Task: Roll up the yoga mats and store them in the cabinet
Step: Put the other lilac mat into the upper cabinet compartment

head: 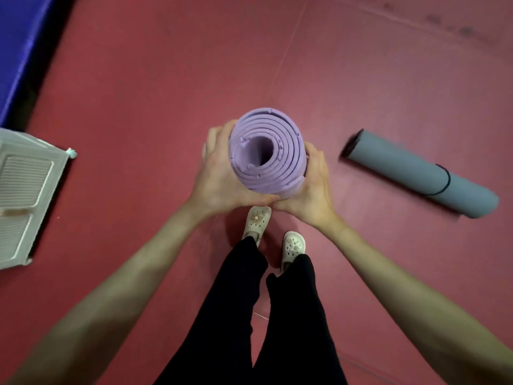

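Observation:
A rolled purple yoga mat (pixel 268 154) stands on end in front of me, its spiral end facing the camera. My left hand (pixel 219 176) grips its left side and my right hand (pixel 311 184) grips its right side, fingers wrapped round the roll. A rolled grey yoga mat (pixel 416 173) with a black band round it lies on the red floor to the right. The corner of a white cabinet (pixel 30 195) with slatted panels shows at the left edge.
Red floor (pixel 138 93) spreads all around. A blue padded surface (pixel 19 45) lies along the far left. My feet in white clogs (pixel 256 220) stand just below the purple mat.

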### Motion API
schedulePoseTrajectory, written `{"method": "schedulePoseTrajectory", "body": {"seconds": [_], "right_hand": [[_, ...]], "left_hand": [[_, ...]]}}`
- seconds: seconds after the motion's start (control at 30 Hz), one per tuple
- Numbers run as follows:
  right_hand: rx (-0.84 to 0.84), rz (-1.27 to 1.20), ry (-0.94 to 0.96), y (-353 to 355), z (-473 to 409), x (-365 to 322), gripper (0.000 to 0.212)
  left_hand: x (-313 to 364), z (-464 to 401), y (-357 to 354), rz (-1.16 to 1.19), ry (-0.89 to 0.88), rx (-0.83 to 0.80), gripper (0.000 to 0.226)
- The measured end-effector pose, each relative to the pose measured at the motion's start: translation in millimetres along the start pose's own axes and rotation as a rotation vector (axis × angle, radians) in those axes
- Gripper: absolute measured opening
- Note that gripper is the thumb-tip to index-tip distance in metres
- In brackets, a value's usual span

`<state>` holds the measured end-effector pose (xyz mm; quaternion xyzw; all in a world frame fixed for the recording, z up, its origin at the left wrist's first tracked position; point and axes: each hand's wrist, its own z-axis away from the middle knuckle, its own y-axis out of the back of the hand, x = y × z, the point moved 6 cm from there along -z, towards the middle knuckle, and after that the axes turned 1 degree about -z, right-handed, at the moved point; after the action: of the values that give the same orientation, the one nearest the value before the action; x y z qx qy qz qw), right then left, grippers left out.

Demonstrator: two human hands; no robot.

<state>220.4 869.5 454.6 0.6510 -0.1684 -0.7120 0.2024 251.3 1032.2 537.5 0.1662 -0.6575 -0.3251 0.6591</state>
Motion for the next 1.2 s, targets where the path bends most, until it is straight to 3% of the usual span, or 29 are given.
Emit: {"method": "schedulePoseTrajectory", "body": {"seconds": [0.4, 0.6, 0.73, 0.93, 1.2], "right_hand": [[-0.381, -0.007, 0.308, -35, 36, -220, 0.12], [-0.645, -0.126, 0.474, -119, 69, -326, 0.148], [-0.728, -0.188, 0.552, -191, 93, -389, 0.129], [-0.817, -0.241, 0.593, -298, 123, -455, 0.124], [-0.936, -0.219, 0.694, -408, 115, -521, 0.122]], "left_hand": [[73, 156, 199, -0.022, 0.214, 0.49, 0.095], [34, 240, 286, -0.029, 0.313, 0.671, 0.105], [-23, 294, 341, -0.015, 0.456, 0.702, 0.105], [-97, 357, 418, -0.091, 0.593, 0.661, 0.123], [-168, 394, 503, 0.072, 0.538, 0.731, 0.108]]}}
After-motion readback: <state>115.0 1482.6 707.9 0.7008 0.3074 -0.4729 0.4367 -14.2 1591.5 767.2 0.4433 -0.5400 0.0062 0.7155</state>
